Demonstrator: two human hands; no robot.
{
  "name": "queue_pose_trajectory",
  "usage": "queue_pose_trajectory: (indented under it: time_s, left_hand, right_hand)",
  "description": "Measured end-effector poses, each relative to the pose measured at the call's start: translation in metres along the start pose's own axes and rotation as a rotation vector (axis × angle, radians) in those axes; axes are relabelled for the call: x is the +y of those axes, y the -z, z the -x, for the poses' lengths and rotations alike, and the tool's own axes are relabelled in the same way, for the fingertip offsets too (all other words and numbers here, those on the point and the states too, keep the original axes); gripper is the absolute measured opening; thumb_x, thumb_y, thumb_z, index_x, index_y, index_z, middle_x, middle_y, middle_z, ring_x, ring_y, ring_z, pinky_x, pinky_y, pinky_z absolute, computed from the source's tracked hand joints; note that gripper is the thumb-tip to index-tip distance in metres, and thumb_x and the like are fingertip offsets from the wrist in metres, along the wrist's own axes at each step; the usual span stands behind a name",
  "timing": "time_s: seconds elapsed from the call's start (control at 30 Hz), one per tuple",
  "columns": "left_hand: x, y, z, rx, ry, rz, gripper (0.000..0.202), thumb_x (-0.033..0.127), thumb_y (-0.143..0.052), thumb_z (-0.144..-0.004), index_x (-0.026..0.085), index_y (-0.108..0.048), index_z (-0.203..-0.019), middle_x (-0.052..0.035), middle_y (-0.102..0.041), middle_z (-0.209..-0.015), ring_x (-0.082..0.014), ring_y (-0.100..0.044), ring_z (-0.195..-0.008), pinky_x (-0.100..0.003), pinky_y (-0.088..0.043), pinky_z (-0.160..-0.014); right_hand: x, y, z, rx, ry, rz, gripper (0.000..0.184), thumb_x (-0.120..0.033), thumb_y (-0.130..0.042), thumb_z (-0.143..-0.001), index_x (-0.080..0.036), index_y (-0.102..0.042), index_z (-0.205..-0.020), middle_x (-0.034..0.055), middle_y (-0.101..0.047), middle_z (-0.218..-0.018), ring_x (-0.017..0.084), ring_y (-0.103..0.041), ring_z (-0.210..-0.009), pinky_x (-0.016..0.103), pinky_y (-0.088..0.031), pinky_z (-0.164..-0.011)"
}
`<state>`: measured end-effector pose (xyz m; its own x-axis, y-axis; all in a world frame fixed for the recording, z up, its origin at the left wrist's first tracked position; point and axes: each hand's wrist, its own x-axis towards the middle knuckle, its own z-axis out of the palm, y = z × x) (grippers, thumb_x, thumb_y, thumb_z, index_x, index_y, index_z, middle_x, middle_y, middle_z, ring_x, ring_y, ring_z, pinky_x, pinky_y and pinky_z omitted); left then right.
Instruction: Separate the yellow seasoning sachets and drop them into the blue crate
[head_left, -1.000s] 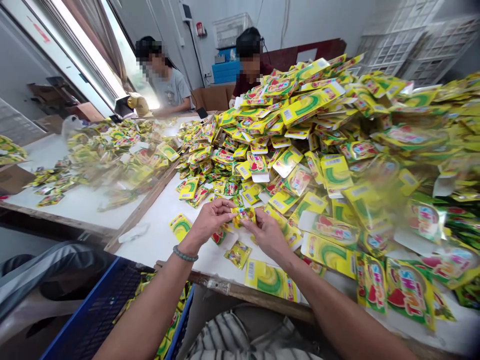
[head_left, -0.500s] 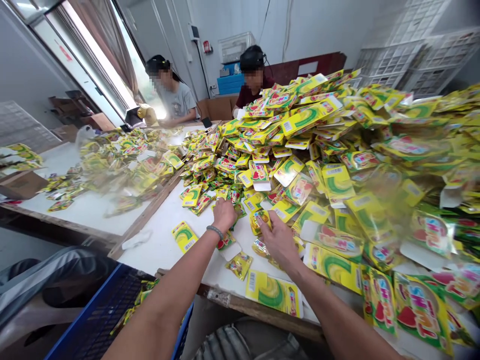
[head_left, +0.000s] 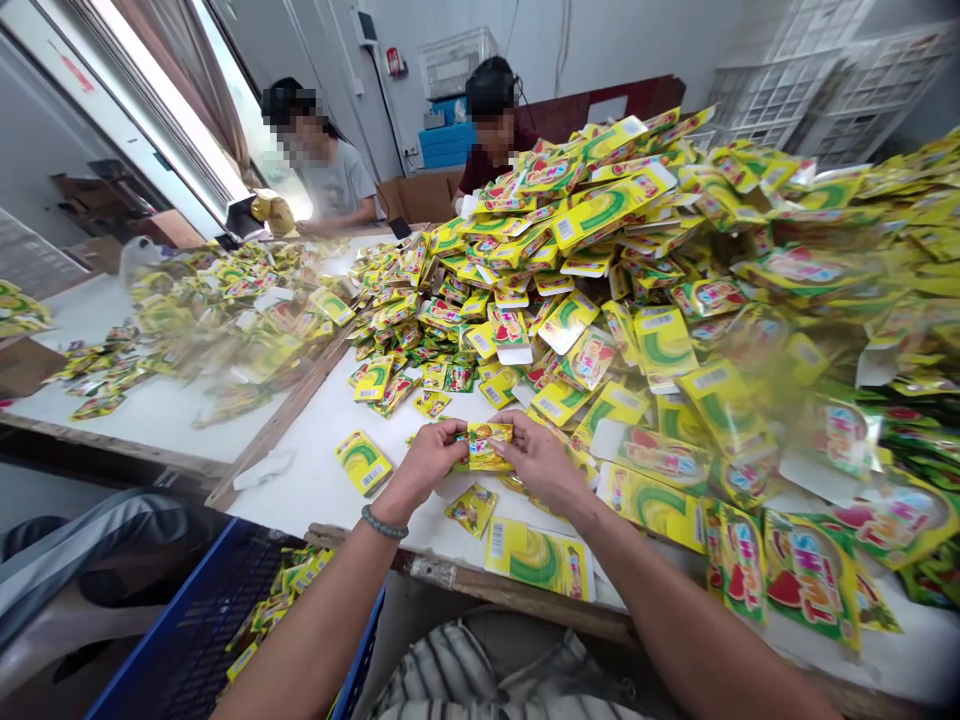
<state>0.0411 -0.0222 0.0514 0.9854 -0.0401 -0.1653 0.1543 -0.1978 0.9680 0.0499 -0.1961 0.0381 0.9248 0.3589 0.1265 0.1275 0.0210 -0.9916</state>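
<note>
Both my hands meet over the near part of a white table (head_left: 322,470). My left hand (head_left: 427,462), with a bead bracelet at the wrist, and my right hand (head_left: 538,462) pinch the two ends of a small stack of yellow sachets (head_left: 486,445). A loose sachet (head_left: 471,508) lies just below my hands. A yellow card packet (head_left: 538,557) lies at the table's front edge, another yellow packet (head_left: 363,461) to the left.
A huge heap of yellow packets (head_left: 675,260) fills the table's right and far side. A blue crate (head_left: 195,640) holding packets stands at my lower left. Two people sit across the far end, behind a second table (head_left: 150,405) strewn with packets.
Half a second ago my left hand reached into the small packets ahead while my right held sachets. Both hands have come back together on the stack.
</note>
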Motion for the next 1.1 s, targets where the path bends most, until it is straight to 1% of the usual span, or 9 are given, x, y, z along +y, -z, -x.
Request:
queue_pose_trajectory:
  time_s: [0.17, 0.3, 0.47, 0.57, 0.67, 0.77, 0.87, 0.93, 1.1]
  left_hand:
    - [0.001, -0.003, 0.019, -0.024, 0.075, 0.264, 0.043, 0.055, -0.074, -0.061, 0.015, -0.062, -0.070, -0.0003, -0.061, -0.065, -0.0106, -0.052, -0.058, -0.023, -0.042, -0.058]
    - [-0.002, -0.001, 0.022, 0.000, 0.038, 0.242, 0.045, 0.055, -0.075, -0.063, 0.015, -0.061, -0.078, 0.0007, -0.060, -0.066, -0.0101, -0.052, -0.059, -0.023, -0.043, -0.059]
    - [-0.003, -0.007, 0.022, 0.107, 0.023, 0.250, 0.056, 0.040, -0.087, -0.049, 0.014, -0.058, -0.089, 0.0008, -0.064, -0.073, -0.0111, -0.057, -0.063, -0.024, -0.046, -0.063]
    - [0.000, -0.008, 0.022, 0.089, -0.001, 0.212, 0.053, 0.040, -0.085, -0.052, 0.014, -0.058, -0.088, 0.0010, -0.063, -0.071, -0.0113, -0.058, -0.062, -0.024, -0.046, -0.062]
    - [0.005, 0.004, 0.022, 0.023, -0.030, 0.131, 0.054, 0.044, -0.079, -0.062, 0.015, -0.056, -0.102, -0.0026, -0.066, -0.078, -0.0135, -0.060, -0.065, -0.026, -0.048, -0.064]
    - [0.011, 0.032, 0.020, -0.031, -0.187, -0.203, 0.063, 0.044, -0.071, -0.072, 0.019, -0.050, -0.126, -0.0114, -0.064, -0.115, -0.0217, -0.064, -0.095, -0.035, -0.050, -0.084]
    - [0.015, 0.060, 0.016, -0.173, -0.278, -0.775, 0.074, 0.037, -0.074, -0.069, 0.027, -0.047, -0.137, -0.0085, -0.045, -0.145, -0.0314, -0.036, -0.135, -0.046, -0.032, -0.109]
    - [0.013, 0.069, 0.012, -0.276, -0.261, -1.039, 0.077, 0.032, -0.076, -0.067, 0.030, -0.048, -0.138, -0.0066, -0.045, -0.145, -0.0342, -0.028, -0.138, -0.049, -0.026, -0.111]
    - [-0.001, 0.069, 0.007, -0.275, -0.268, -1.318, 0.054, 0.038, -0.077, -0.065, 0.019, -0.065, -0.114, -0.0112, -0.061, -0.104, -0.0314, -0.049, -0.106, -0.041, -0.041, -0.092]
  right_hand:
    - [0.014, 0.001, 0.000, 0.003, 0.026, 0.209, 0.021, -0.030, -0.057, -0.080, -0.020, -0.060, -0.098, 0.0001, -0.061, -0.073, 0.017, -0.059, -0.071, 0.028, -0.048, -0.064]
    - [0.018, -0.002, 0.002, 0.000, 0.019, 0.270, 0.020, -0.031, -0.058, -0.081, -0.021, -0.061, -0.098, 0.0002, -0.061, -0.073, 0.017, -0.057, -0.070, 0.028, -0.048, -0.064]
    - [0.007, -0.005, 0.002, 0.061, -0.028, 0.142, 0.037, -0.040, -0.060, -0.079, -0.017, -0.055, -0.107, 0.0058, -0.062, -0.090, 0.017, -0.059, -0.077, 0.029, -0.050, -0.069]
    - [-0.002, -0.005, 0.004, 0.025, -0.087, 0.132, 0.047, -0.048, -0.063, -0.077, -0.015, -0.057, -0.110, 0.0084, -0.064, -0.095, 0.018, -0.061, -0.081, 0.029, -0.050, -0.070]
    - [-0.008, -0.003, 0.006, -0.028, -0.106, 0.131, 0.034, -0.045, -0.061, -0.079, -0.015, -0.064, -0.094, 0.0054, -0.068, -0.083, 0.018, -0.061, -0.073, 0.028, -0.047, -0.064]
    - [-0.011, 0.001, 0.005, 0.139, -0.083, 0.208, 0.026, -0.038, -0.060, -0.080, -0.016, -0.066, -0.092, 0.0046, -0.070, -0.084, 0.019, -0.062, -0.076, 0.029, -0.047, -0.068]
    - [-0.013, 0.005, 0.004, 0.231, -0.050, 0.334, 0.022, -0.035, -0.060, -0.081, -0.017, -0.066, -0.093, 0.0037, -0.069, -0.081, 0.020, -0.062, -0.076, 0.029, -0.045, -0.070]
    - [-0.014, 0.005, 0.004, 0.229, -0.036, 0.391, 0.019, -0.033, -0.060, -0.081, -0.018, -0.066, -0.091, 0.0031, -0.068, -0.077, 0.020, -0.061, -0.074, 0.029, -0.043, -0.067]
    - [-0.012, 0.004, 0.004, 0.229, -0.047, 0.447, 0.019, -0.032, -0.060, -0.082, -0.020, -0.066, -0.094, 0.0028, -0.068, -0.080, 0.020, -0.061, -0.075, 0.028, -0.042, -0.067]
